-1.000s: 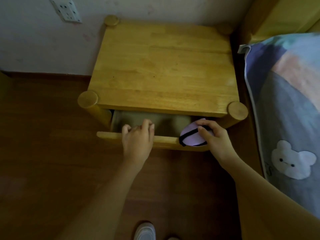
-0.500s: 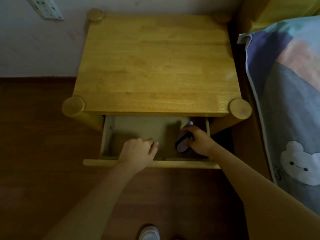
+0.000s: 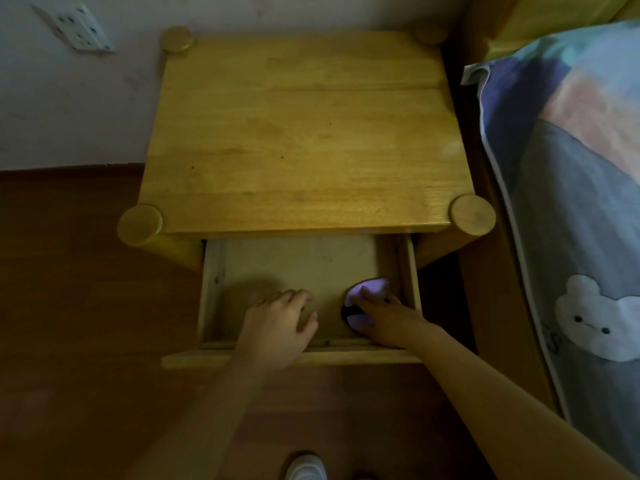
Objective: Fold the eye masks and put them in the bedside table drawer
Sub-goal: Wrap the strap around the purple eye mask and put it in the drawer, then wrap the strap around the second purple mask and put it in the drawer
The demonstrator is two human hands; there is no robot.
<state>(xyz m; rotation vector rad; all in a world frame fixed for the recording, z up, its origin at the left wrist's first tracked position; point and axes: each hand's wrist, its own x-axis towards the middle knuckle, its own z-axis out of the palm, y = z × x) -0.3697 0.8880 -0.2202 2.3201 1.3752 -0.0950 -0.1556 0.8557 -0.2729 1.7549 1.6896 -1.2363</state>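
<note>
So the bedside table (image 3: 304, 133) has its drawer (image 3: 291, 265) pulled well out, which makes sense — that's the only way both hands fit in from above. The folded eye mask (image 3: 367, 299), lilac with a black strap, lies on the drawer floor in the front right corner, just beside the right wall. The right hand (image 3: 384, 317) lies over it with fingers fairly straight, pressing it flat, I'd guess so the fold doesn't spring open; it's dim in there, so I can't rule out a light pinch. The left hand (image 3: 277, 323) reaches over the drawer front, fingers loosely spread and holding nothing — probably steadying the drawer. Bed with a bear-print cover (image 3: 571, 237) sits right alongside.
</note>
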